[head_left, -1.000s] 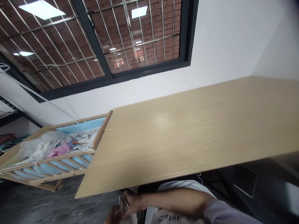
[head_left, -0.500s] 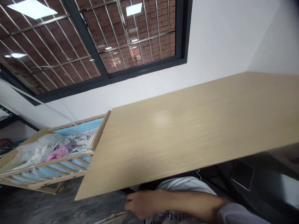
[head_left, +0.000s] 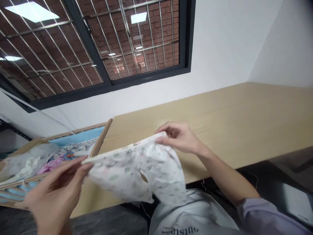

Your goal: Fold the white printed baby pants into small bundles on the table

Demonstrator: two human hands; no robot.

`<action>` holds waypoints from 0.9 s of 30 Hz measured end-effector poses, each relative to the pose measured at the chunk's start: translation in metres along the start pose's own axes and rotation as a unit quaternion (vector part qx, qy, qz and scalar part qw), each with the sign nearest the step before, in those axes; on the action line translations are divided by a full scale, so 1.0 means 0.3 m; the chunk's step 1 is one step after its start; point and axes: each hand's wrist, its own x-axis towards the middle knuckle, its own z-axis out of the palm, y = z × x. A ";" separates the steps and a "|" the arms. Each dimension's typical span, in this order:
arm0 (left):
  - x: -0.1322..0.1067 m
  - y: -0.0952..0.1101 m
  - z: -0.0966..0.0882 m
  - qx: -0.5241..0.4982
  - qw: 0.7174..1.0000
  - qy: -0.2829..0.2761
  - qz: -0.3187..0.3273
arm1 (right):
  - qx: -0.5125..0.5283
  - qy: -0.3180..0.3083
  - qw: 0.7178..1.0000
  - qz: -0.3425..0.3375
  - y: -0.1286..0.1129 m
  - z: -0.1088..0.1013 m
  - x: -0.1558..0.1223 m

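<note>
A white baby garment (head_left: 137,173) with small green prints hangs spread between my two hands, above the near edge of a pale wooden table (head_left: 232,120). My left hand (head_left: 57,192) pinches one end of its upper hem between thumb and fingers. My right hand (head_left: 177,138) grips the other end of that hem, over the tabletop. The garment does not appear to touch the table.
A wooden crib (head_left: 100,140) with blue padding stands at the table's left end, holding a plastic bag and a heap of clothes (head_left: 58,160). A barred window and white wall lie beyond. My grey printed shirt (head_left: 188,215) shows below.
Both hands have risen from the bottom of the view, and the garment is now held up and spread out over the table edge. The view has tilted slightly, showing less of the tabletop.
</note>
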 end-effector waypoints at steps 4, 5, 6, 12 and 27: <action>0.077 0.087 0.229 -0.049 0.992 -0.113 0.000 | -0.061 -0.084 0.993 0.050 0.071 -0.181 0.113; 0.096 0.071 0.286 -0.047 0.987 -0.152 0.001 | -0.082 -0.106 0.989 0.067 0.108 -0.218 0.139; 0.112 0.047 0.344 -0.043 0.981 -0.189 0.002 | -0.101 -0.118 0.984 0.082 0.153 -0.250 0.163; 0.125 -0.162 0.687 0.004 0.939 -0.343 0.002 | -0.221 -0.101 0.954 0.178 0.504 -0.319 0.282; 0.018 -0.375 1.064 0.173 0.891 -0.409 -0.092 | -0.400 0.014 0.875 0.273 0.921 -0.237 0.400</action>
